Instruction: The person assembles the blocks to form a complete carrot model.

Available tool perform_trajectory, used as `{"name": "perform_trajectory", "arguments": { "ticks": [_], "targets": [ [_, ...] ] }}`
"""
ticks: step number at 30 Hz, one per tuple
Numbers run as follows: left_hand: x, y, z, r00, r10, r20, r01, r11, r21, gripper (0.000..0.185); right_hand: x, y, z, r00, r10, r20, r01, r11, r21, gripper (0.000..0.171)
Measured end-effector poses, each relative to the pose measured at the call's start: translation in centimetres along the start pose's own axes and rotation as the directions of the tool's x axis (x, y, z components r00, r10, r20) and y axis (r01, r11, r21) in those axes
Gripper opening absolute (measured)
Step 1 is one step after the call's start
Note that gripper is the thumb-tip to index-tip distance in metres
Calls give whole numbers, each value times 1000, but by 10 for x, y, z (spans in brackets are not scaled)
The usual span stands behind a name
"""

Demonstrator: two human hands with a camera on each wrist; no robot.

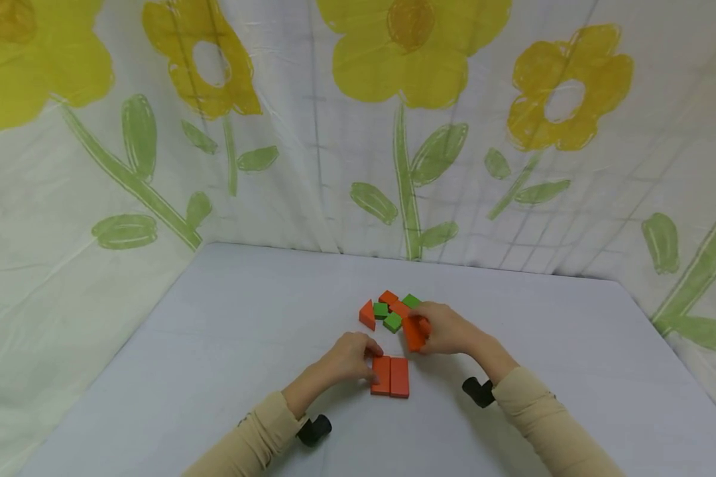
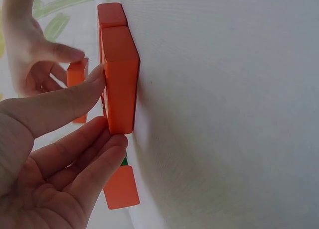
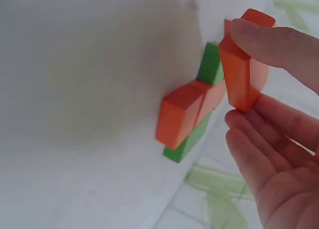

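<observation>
Two red rectangular blocks lie flat side by side on the table, the left one (image 1: 381, 377) against the right one (image 1: 400, 379). My left hand (image 1: 345, 361) pinches the left block at its ends between thumb and fingers; the left wrist view shows this block (image 2: 121, 89) up close. Held up off the table in my right hand (image 1: 452, 329) is an orange block (image 3: 237, 72), gripped between thumb and fingertips. It is just beyond and to the right of the red pair. The right hand's fingers partly cover it in the head view.
Behind the red pair is a loose cluster: an orange triangular block (image 1: 367, 315), small green blocks (image 1: 392, 322) and other orange blocks (image 1: 388, 297). The pale table (image 1: 244, 311) ends at a hanging flowered cloth (image 1: 298, 165). Both wrists carry a black device (image 1: 315, 430).
</observation>
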State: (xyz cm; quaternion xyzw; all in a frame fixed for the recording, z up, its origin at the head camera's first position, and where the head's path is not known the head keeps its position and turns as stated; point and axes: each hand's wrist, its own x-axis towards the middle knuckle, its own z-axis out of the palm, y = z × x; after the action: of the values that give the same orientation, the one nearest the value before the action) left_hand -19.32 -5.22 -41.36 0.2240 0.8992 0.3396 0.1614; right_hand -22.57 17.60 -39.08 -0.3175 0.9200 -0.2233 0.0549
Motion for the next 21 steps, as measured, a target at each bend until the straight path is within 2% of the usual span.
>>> {"name": "perform_trajectory", "arguments": {
  "ticks": [3, 10, 13, 21],
  "targets": [
    [0, 1, 0, 1000, -9, -3, 9, 1000, 2, 33, -11, 2, 0, 999, 32, 1, -32, 999, 8, 53],
    [-1, 1, 1, 1000, -8, -14, 8, 1000, 16, 33, -32, -2, 9, 985, 167, 54, -171, 983, 74, 57],
    [-2, 1, 1, 1000, -11, -11, 11, 1000, 12, 34, -39, -5, 15, 984, 169, 55, -173, 983, 59, 61],
    [-2, 2, -1, 1000, -5, -15, 5, 1000, 16, 34, -44, -14, 24, 991, 109, 78, -110, 994, 9, 62]
  ]
}}
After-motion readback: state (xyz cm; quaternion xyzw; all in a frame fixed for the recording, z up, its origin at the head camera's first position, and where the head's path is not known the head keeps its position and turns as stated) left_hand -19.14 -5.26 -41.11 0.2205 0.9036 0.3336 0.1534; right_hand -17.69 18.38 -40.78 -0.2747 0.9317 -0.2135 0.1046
